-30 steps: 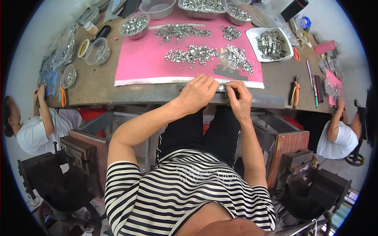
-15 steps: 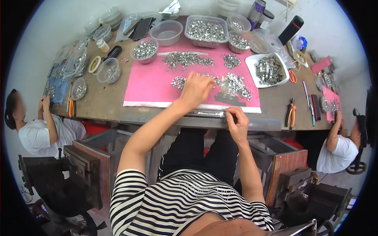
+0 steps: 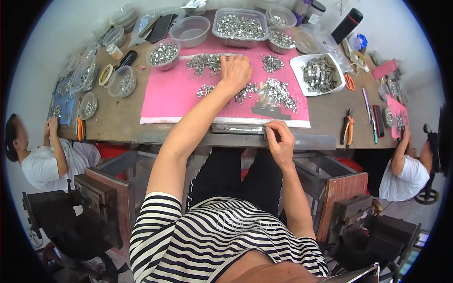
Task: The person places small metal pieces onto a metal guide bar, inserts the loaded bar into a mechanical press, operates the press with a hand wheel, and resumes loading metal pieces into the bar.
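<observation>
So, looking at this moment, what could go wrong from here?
Loose pieces could get mixed: the left hand is at the far pile of small silver metal pieces, and its forearm crosses the near pile of small silver metal pieces.

Spilling is possible too: the narrow dark metal bar, with shiny bits along it, lies at the front edge of the brown flat workbench, so the right hand at its right end might nudge it.

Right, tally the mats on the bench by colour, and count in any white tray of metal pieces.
Pink mats: 2 (the large pink mat under the loose metal heaps, and the small pink mat at far right)
Blue mats: 1 (the blue mat at far left)
White trays: 1 (the white tray)
Total: 4
</observation>
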### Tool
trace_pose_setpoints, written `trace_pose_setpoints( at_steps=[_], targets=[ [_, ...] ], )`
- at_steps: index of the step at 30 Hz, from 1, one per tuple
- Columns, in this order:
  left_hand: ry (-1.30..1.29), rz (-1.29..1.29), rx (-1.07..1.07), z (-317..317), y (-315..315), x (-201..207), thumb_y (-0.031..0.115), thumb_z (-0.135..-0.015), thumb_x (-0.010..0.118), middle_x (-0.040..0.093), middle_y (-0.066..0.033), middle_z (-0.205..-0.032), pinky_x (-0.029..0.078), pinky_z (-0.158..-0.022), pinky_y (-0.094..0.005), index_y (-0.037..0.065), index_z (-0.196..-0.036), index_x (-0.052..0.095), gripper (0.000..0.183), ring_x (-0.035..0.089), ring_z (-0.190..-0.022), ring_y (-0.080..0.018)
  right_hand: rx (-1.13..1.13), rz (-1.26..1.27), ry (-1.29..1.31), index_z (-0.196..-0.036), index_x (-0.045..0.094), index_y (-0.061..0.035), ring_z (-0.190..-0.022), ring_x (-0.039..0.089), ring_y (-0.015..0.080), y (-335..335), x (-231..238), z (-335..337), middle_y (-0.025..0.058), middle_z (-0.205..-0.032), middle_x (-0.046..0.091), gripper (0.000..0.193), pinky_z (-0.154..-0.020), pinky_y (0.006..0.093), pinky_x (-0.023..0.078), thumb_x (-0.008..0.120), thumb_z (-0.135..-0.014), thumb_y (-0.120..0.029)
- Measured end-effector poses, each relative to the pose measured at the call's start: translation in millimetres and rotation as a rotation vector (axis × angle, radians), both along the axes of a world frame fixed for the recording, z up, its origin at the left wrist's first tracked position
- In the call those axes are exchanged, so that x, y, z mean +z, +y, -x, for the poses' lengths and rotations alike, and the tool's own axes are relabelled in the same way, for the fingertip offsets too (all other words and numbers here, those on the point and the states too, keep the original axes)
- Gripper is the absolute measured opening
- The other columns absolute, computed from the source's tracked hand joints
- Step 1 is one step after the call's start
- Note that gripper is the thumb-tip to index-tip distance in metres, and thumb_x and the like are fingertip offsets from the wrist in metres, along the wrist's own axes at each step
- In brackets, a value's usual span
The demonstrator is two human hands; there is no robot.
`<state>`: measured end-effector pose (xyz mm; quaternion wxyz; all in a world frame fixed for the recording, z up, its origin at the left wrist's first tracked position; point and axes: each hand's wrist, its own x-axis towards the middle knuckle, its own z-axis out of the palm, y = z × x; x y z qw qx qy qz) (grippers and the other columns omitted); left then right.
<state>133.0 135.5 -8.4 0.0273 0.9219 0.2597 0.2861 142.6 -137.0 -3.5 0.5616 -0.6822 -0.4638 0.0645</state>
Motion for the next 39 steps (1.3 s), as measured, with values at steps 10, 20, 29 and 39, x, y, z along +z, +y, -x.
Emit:
trace_pose_setpoints(
  at_steps=[10, 20, 29, 39],
  targets=[
    [-0.120, 0.076, -0.322, 45, -25, 32, 0.019, -0.085, 0.068, 0.066, -0.0083, -0.084, 0.038, -0.092, -0.0471, 0.009, -0.085, 0.065, 0.011, 0.063, -0.085, -0.0277, -0.057, 0.085, -0.303, -0.092, 0.068, 0.0005, -0.082, 0.060, 0.0316, 33, 23, -31, 0.0131, -0.086, 0.061, 0.008, -0.076, 0.0408, 0.049, 0.070, -0.084, 0.002],
    [0.016, -0.008, -0.487, 113, -66, 19, 0.020, -0.087, 0.072, 0.059, -0.0054, -0.089, 0.036, -0.097, -0.0494, 0.010, -0.088, 0.067, 0.011, 0.058, -0.095, -0.0239, -0.214, 0.339, -0.720, -0.085, 0.070, -0.0035, -0.092, 0.057, 0.0308, 83, 3, -31, 0.0120, -0.088, 0.062, 0.012, -0.082, 0.0440, 0.043, 0.074, -0.083, -0.014],
    [-0.021, 0.148, -0.435, 111, -75, 12, 0.015, -0.089, 0.071, 0.060, -0.0051, -0.090, 0.033, -0.102, -0.0492, 0.009, -0.091, 0.066, 0.008, 0.059, -0.095, -0.0244, -0.063, 0.186, -0.481, -0.084, 0.063, -0.0033, -0.085, 0.060, 0.0322, 71, 7, -31, 0.0127, -0.086, 0.064, 0.009, -0.079, 0.0451, 0.045, 0.070, -0.082, -0.008],
    [-0.196, 0.465, -0.464, 118, -92, 15, 0.009, -0.091, 0.064, 0.063, -0.0123, -0.092, 0.039, -0.086, -0.0467, 0.005, -0.094, 0.062, 0.006, 0.059, -0.093, -0.0315, 0.173, 0.139, -0.064, -0.089, 0.059, 0.0017, -0.081, 0.063, 0.0248, 13, 20, -2, 0.0112, -0.090, 0.065, 0.008, -0.073, 0.0352, 0.050, 0.067, -0.085, 0.001]
  ],
)
